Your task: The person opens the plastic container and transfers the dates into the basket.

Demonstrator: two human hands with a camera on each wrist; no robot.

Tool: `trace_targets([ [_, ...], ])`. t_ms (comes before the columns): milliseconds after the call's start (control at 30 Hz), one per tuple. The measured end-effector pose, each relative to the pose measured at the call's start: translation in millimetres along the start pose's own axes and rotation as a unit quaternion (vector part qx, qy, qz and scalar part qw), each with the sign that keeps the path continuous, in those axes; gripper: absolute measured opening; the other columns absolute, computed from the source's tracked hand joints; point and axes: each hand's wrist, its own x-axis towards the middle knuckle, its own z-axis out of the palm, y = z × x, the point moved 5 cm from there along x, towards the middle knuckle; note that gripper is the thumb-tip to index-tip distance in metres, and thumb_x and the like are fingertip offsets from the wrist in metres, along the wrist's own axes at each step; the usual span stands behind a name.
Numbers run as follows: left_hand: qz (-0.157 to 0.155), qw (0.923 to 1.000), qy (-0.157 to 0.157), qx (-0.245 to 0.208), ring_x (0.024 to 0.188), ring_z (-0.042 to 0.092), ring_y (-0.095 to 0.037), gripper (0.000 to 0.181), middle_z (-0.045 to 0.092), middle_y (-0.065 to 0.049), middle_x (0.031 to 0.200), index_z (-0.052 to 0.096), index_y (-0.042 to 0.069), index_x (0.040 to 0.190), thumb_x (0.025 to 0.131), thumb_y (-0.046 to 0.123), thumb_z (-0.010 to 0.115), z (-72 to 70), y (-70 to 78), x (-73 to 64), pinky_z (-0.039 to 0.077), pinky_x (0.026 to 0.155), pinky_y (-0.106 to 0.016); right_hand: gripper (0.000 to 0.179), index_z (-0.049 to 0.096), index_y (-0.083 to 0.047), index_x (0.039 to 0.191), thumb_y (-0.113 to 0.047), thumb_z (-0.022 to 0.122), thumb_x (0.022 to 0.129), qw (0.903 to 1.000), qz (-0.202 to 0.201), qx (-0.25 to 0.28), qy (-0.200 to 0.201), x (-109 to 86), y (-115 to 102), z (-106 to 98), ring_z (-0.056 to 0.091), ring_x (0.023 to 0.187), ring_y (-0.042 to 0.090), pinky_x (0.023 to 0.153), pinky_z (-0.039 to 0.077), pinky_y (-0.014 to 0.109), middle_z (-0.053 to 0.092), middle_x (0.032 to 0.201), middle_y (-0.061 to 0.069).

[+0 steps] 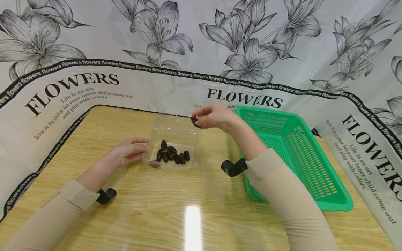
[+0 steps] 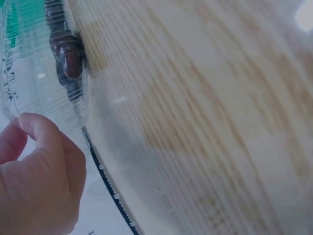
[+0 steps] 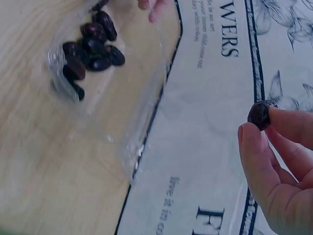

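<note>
Pinching a dark fruit (image 3: 258,115), the right hand (image 1: 215,115) is up beside the clear box (image 1: 179,137), whose edge the left hand (image 1: 132,150) grips. Work looks partway: several fruits (image 1: 171,149) lie inside, between the hands; the pinched one remains outside.

A green perforated basket (image 1: 314,162) rests at the right of the wood-grained worktop (image 1: 147,209). Behind the worktop and along both its sides is white sheeting (image 1: 201,61), printed with grey flowers and "FLOWERS" lettering.
</note>
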Motion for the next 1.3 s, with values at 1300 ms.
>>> trace_targets([
  [1300,0.0,0.9993,-0.008,-0.036,0.073,0.057,-0.008,0.061,0.057,-0.004,0.091,0.027,-0.004,0.142,0.09,0.0,0.058,-0.4,-2.0,-2.7,0.051,0.067,-0.014,0.055,0.028,0.011,0.139,0.004,0.053,0.091,0.9801,0.097,0.128,0.118,-37.7,133,-129,0.064,0.073,0.006,0.079,0.054,0.024,0.064,0.079,-0.008],
])
